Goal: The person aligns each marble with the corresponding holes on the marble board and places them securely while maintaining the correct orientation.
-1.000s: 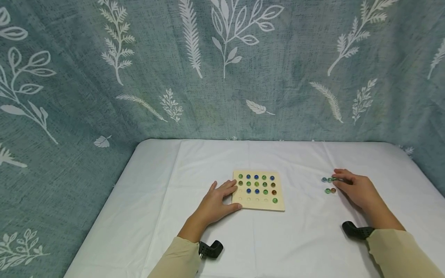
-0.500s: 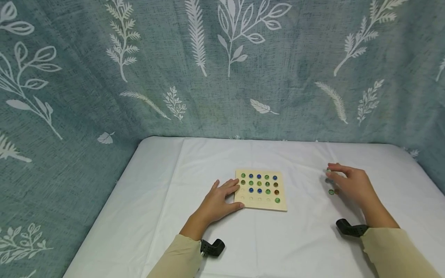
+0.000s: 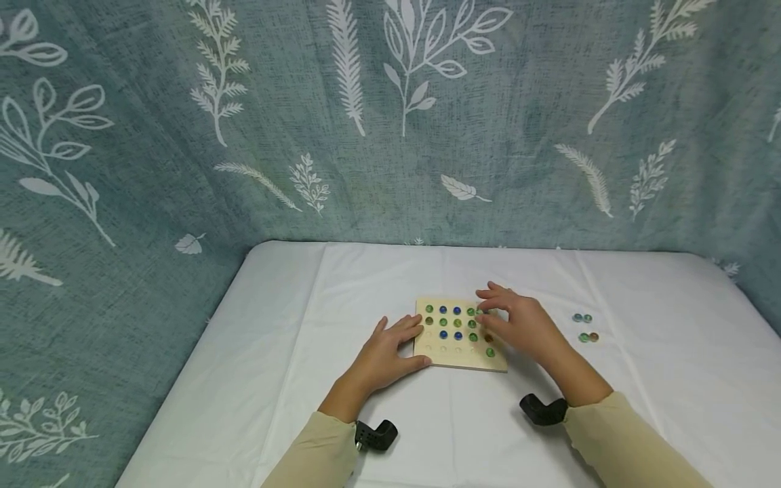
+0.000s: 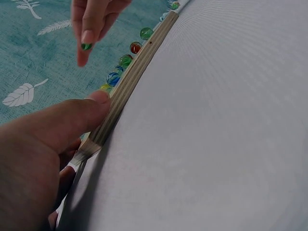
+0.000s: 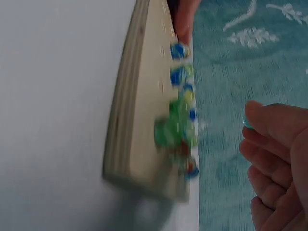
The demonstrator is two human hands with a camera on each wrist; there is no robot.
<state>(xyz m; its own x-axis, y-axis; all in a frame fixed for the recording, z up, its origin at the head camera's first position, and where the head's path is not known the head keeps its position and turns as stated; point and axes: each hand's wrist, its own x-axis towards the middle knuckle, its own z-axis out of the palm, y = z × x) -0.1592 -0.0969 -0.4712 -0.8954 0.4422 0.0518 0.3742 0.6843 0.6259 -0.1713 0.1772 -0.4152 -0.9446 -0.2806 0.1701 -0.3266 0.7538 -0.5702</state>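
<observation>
1. Wooden board [image 3: 450, 343] lies mid-scene on the white tabletop [image 3: 470, 434], just right of the left hand [image 3: 381, 356], its far right part under the right hand [image 3: 518, 322].
2. Spread and ungripping, the left hand touches the board's left edge, as half a second ago.
3. The right hand has moved left from the loose marbles [image 3: 584, 337], pinching a green marble [image 4: 86, 46].

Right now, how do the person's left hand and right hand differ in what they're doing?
The left hand touches the wooden board at its near left corner; the right hand is raised over the board's right side. The left hand's thumb and fingers are spread along the edges, while the right hand pinches a green marble. Both come from beige sleeves.
</observation>
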